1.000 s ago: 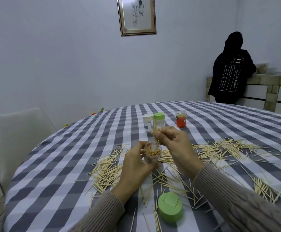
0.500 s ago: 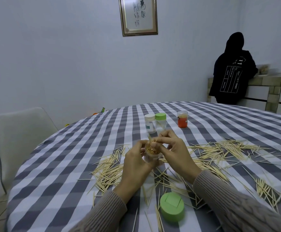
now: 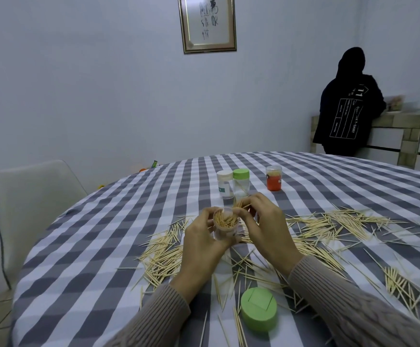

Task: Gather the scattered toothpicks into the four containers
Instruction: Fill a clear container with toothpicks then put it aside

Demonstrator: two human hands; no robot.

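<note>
Hands: left hand [image 3: 202, 244] is curled round a clear open container [image 3: 225, 225], holding it above the table; right hand [image 3: 266, 227] pinches a small bunch of toothpicks [image 3: 241, 205] at the container's far right rim.
Held container: roughly upright, mouth uncovered, well filled with toothpicks standing on end.
Scattered toothpicks: loose toothpicks [image 3: 329, 221] lie across the near half of the table, in a heap to the left of the hands, a long spread to the right, a small cluster at the near right edge and strays between the forearms.
Lid: green lid [image 3: 259, 309] lies on the cloth, near, between the forearms, among stray picks.
Other containers: white-capped container [image 3: 225, 184] and green-capped container [image 3: 241, 182] stand touching or just beside each other beyond the hands; orange container [image 3: 274, 177] stands apart, farther right, and holds toothpicks.
Table: round table [image 3: 91, 246] under a grey and white checked cloth.
Surroundings: white chair [image 3: 31, 204] at the left; framed calligraphy [image 3: 207, 22] on the far wall; person in a black hooded top [image 3: 346, 111] at a counter [image 3: 409, 136], far right.
</note>
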